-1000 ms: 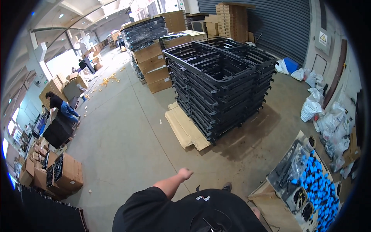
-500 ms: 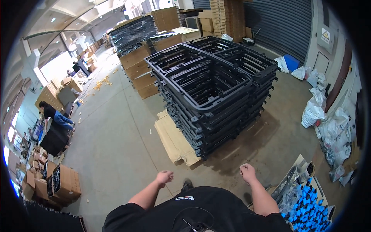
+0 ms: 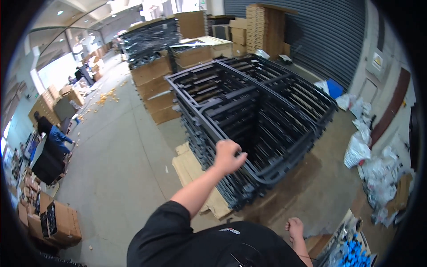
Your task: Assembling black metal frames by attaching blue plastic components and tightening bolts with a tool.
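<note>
A tall stack of black metal frames [image 3: 284, 175], divided by crossbars into open sections, stands in front of me. My left hand [image 3: 229, 156] reaches over the near left side of the top frame. Its fingers curl down over the rail, with the thumb toward the inner side; the fingertips are partly hidden. Low at the right, close to my body, hangs my right hand [image 3: 294, 228], loosely closed with nothing visible in it. Flattened cardboard [image 3: 184, 167] lies under the left edge of the stack.
Bundles of small blue-and-black parts [image 3: 353, 256] sit at the lower right. White plastic bags [image 3: 358, 149] line the right wall. Wrapped stacks and cartons [image 3: 153, 82] stand behind the frames. Far left, a person [image 3: 51, 133] bends by a black bin; open cartons [image 3: 64, 222] are nearer.
I have come closer to the frame stack. My left hand has moved forward and up onto the top frame's rail. My right hand has dropped lower beside my body.
</note>
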Motion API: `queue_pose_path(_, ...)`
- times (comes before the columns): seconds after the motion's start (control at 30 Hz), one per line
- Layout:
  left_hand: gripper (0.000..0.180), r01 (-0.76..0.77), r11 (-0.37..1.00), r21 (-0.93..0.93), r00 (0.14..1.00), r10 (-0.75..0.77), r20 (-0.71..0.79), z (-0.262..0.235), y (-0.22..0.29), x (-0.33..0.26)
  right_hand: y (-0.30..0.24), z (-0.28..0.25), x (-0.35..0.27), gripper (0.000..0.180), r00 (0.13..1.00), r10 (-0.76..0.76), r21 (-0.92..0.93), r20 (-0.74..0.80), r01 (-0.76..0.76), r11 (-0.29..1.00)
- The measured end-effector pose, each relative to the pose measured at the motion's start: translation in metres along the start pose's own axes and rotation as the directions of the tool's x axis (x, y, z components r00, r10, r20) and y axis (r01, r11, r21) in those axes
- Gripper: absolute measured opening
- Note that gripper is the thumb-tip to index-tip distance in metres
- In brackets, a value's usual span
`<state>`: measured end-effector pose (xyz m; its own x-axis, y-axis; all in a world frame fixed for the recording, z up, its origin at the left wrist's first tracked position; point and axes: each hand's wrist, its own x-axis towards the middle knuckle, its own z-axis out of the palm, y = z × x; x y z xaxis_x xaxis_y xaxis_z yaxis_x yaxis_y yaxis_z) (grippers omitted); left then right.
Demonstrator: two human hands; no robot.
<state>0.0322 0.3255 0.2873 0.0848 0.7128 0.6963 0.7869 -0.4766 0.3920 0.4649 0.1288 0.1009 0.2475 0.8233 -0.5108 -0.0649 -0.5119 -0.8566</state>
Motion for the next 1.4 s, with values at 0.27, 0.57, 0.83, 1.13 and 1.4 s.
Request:
queue_pose_path(0.27,0.018,0.017,0.993,-0.116,0.99,-0.033,-0.139,0.017,-0.003,0.001,-0.181,0.042,0.083,0.011,0.947,-0.32,0.355,-0.001,0.3,0.886)
queue_pose_path(0.57,0.034,0.265,0.957,-0.115,0.942,-0.283,-0.182,0.032,0.021,-0.009,-0.302,0.082,0.182,0.027,0.971,-0.12,0.563,0.206,-0.017,0.826)
queue_pose_path(0.83,0.067,0.711,0.659,-0.245,0.622,-0.752,-0.219,0.042,0.044,-0.02,-0.344,0.089,0.184,0.025,0.958,-0.089,0.684,0.273,-0.128,0.718)
queue_pose_path(1.13,0.038,0.696,0.031,-0.717,0.387,-0.857,0.34,-0.009,0.017,-0.029,-0.44,0.151,0.038,0.012,0.686,-0.683,0.71,0.251,0.349,0.611)
queue_pose_path(1.4,0.017,0.519,-0.331,-0.788,0.202,-0.848,0.489,-0.023,-0.018,-0.147,-0.417,0.333,-0.146,0.016,0.395,-0.799,0.481,0.453,0.646,0.593)
